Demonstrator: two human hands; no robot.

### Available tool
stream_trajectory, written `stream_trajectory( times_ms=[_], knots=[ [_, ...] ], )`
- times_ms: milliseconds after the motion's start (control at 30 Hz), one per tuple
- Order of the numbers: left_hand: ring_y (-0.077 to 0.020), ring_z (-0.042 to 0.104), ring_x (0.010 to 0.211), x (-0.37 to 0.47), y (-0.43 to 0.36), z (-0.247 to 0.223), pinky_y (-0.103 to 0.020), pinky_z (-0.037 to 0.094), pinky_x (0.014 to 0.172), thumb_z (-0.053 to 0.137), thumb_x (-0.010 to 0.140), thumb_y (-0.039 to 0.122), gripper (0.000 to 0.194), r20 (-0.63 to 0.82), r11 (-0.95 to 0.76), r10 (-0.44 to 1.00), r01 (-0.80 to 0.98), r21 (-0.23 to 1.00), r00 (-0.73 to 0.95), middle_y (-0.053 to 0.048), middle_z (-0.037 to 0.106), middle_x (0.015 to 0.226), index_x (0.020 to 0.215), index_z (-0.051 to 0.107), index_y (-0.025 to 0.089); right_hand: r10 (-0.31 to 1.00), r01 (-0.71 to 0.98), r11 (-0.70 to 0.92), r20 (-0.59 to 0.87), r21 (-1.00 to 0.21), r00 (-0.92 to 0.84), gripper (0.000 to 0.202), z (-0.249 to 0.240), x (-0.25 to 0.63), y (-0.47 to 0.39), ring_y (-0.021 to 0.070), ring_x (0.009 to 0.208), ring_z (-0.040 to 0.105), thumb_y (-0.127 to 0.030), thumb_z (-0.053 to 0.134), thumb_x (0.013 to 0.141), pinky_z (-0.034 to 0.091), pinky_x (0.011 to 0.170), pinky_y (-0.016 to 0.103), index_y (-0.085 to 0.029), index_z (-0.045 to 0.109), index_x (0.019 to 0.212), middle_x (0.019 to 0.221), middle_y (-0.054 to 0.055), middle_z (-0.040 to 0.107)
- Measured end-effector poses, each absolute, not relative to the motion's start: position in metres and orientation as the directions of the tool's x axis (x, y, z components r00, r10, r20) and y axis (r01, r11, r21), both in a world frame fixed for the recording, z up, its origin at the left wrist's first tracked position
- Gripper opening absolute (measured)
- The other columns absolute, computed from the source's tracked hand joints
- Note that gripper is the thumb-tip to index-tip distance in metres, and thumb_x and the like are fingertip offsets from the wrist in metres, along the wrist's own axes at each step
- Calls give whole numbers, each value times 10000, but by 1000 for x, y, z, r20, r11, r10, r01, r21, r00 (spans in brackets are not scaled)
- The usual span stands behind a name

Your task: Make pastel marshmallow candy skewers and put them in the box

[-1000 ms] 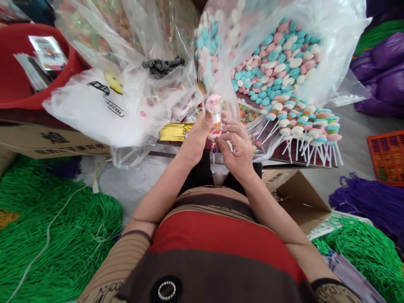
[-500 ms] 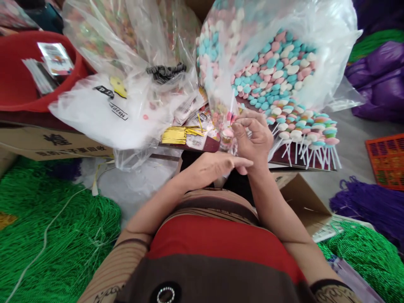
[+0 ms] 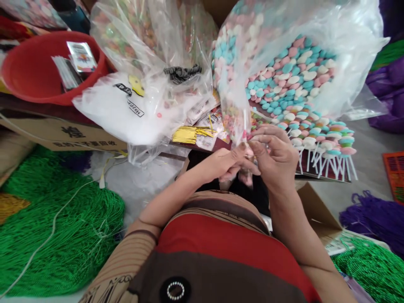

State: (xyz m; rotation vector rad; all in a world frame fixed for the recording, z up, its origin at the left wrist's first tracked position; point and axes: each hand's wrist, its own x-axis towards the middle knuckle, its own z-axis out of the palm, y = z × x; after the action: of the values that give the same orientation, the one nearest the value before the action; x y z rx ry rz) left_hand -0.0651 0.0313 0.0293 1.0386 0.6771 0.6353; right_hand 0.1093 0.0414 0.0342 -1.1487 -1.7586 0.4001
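Observation:
Over my lap, a small clear bag of candy (image 3: 247, 179) hangs between my hands, pink showing through the plastic. My left hand (image 3: 225, 164) is closed around its near side, with the thumb against the bag. From the other side my right hand (image 3: 277, 158) pinches the upper part between thumb and fingers. A white stick and a pink bit stand out above the grip; the fingers cover much of the bag. Just beyond lie gold twist ties (image 3: 184, 134) and printed cards (image 3: 205, 141). To the right are marshmallow sticks (image 3: 328, 134) with white stems over the table edge.
A large clear bag of pink, blue and white marshmallows (image 3: 293, 75) lies open at the back. White printed bags (image 3: 116, 118) and a red basin (image 3: 28, 80) are on the left. Green cord bundles (image 3: 63, 227) cover the floor, and an open carton (image 3: 315, 210) stands right.
My left hand has moved from below my right wrist to the small bag and closed on it. My right hand has brought the bag lower and nearer. The view has shifted leftward.

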Motion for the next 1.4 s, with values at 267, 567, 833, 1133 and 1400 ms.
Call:
stream_trajectory(
  times_ms=[267, 567, 833, 1133, 1400],
  knots=[
    [-43, 243, 326, -60, 40, 16, -189, 241, 349, 712, 827, 597, 421, -181, 341, 912, -435, 833, 369, 117, 338, 414, 836, 639, 183, 895, 330, 446, 412, -832, -171, 201, 21, 108, 27, 275, 1199, 670, -435, 685, 935, 473, 1113, 522, -275, 750, 832, 1078, 46, 763],
    [-109, 631, 741, -60, 33, 17, -232, 462, 674, 523, 949, 119, 365, 430, -702, 593, 176, 690, 680, -13, 696, 818, 1186, 764, 257, 987, -84, -99, -87, -992, -134, 285, 10, 142, 20, 195, 954, 688, -520, 795, 813, 518, 954, 372, -242, 740, 781, 936, 16, 758],
    [-167, 666, 832, -9, 14, 1, -284, 517, 757, 532, 983, 239, 533, 301, -852, 448, 300, 429, 842, -37, 709, 956, 1515, 515, 251, 1000, 388, 29, 31, -921, -1, 263, 5, 212, -18, 229, 1005, 691, -475, 636, 928, 523, 966, 394, -237, 713, 845, 1035, 51, 756],
    [-217, 675, 937, -62, 61, -18, -360, 521, 887, 456, 1010, 215, 343, 345, -577, 817, 649, 496, 462, -91, 760, 978, 1205, 738, 199, 993, 936, 42, 117, -349, -1, 455, -56, 398, -102, 291, 371, 547, -733, 521, 865, 367, 380, 456, -386, 616, 588, 508, 74, 638],
    [-367, 611, 1115, -81, 137, -40, -522, 447, 990, 544, 967, 252, 267, 292, -189, 952, 932, 310, 96, -187, 731, 1096, 1072, 767, 150, 977, 886, 61, 208, -459, 40, 264, -33, 315, -74, 378, 901, 778, -570, 525, 957, 621, 767, 549, -415, 729, 1021, 1000, 82, 807]
  ],
)
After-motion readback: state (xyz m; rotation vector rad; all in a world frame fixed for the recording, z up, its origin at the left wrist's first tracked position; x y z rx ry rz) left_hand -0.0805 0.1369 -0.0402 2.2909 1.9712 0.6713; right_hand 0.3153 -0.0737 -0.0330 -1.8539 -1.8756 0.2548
